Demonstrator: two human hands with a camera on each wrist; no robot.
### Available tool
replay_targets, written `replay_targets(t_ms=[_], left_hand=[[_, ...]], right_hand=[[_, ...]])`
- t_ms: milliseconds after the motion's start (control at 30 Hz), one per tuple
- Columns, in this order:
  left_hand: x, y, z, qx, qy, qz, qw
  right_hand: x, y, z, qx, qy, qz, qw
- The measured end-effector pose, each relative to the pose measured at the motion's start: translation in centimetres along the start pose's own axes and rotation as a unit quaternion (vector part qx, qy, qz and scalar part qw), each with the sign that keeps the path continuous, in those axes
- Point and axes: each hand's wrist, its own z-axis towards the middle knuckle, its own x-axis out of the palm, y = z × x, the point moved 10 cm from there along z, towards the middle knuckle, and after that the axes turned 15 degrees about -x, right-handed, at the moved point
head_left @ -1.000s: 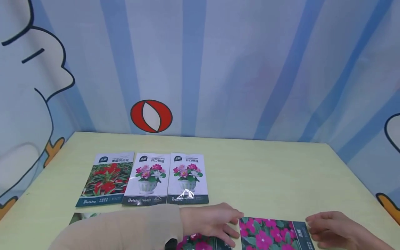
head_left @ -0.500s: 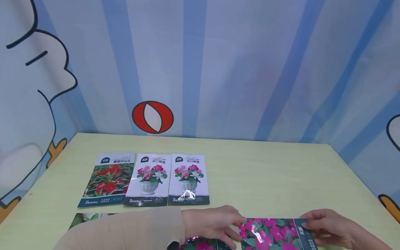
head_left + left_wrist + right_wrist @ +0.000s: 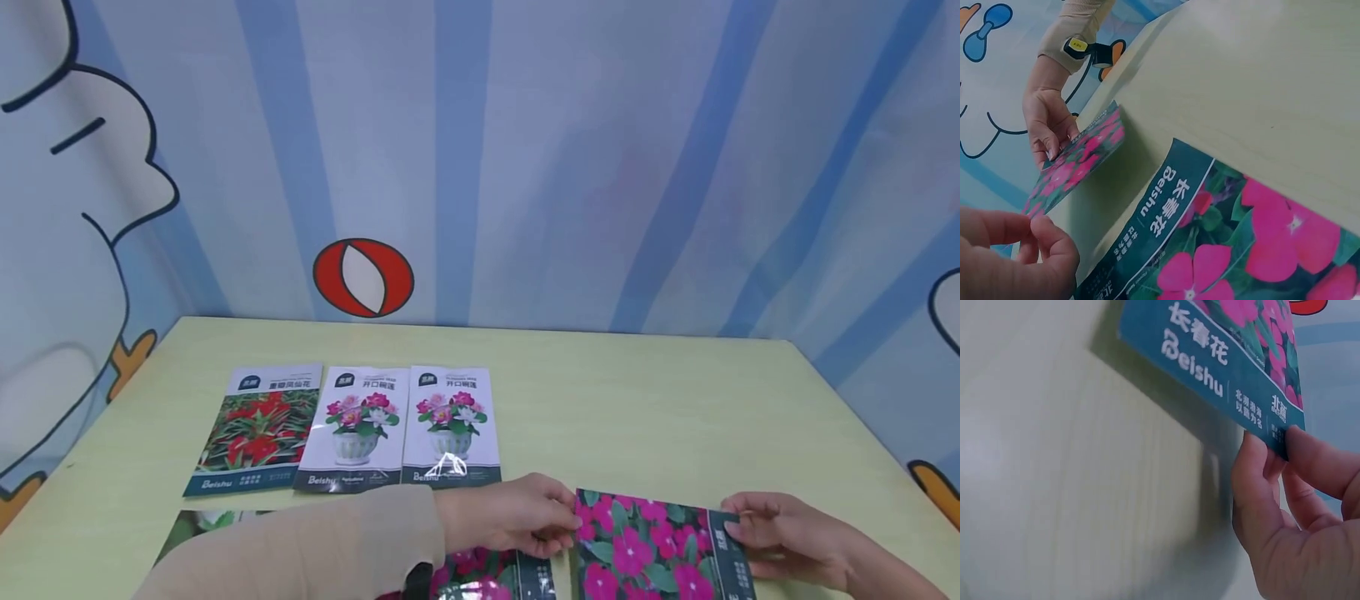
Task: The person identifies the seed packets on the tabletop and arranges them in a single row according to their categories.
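Note:
A flower seed packet (image 3: 648, 550) with pink blossoms and a dark green band is held between my two hands, tilted up off the table. At its left end, my left hand (image 3: 517, 518) pinches the edge between thumb and forefinger. My right hand (image 3: 795, 537) pinches the banded end, thumb on top and fingers beneath, as the right wrist view shows. Under my left arm lies a second pink-flowered seed packet (image 3: 1210, 250), flat on the table and partly hidden by the sleeve in the head view.
Farther back on the pale yellow table (image 3: 637, 408) lie a red-flowered packet (image 3: 255, 433) and two white packets picturing potted flowers, the left one (image 3: 354, 433) and the right one (image 3: 450, 429). Another packet (image 3: 198, 525) shows behind the left sleeve. A striped blue backdrop (image 3: 525, 167) rises behind.
My right hand has closed in from beside the packet and taken hold of its banded end. My left fingers have curled onto the other edge, and the packet has risen.

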Motion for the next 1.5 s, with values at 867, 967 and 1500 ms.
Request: replay_targets(t_ms=[867,967,1500], left_hand=[[-8.5,-7.4,0.2,0.121,-0.128,-0.158,0.9715],[-9.1,-8.0,0.5,0.133,-0.134,-0.166,0.9678],[-12.2,-10.5,0.8,0.19,-0.218,-0.044,0.9563]], right_hand=[[5.2,4.9,4.3,-0.115,0.001,0.127,0.9852],[6.6,4.8,5.5,-0.101,-0.005,0.1,0.9898],[8.5,6.7,11.9,-0.087,-0.107,-0.107,0.9847]])
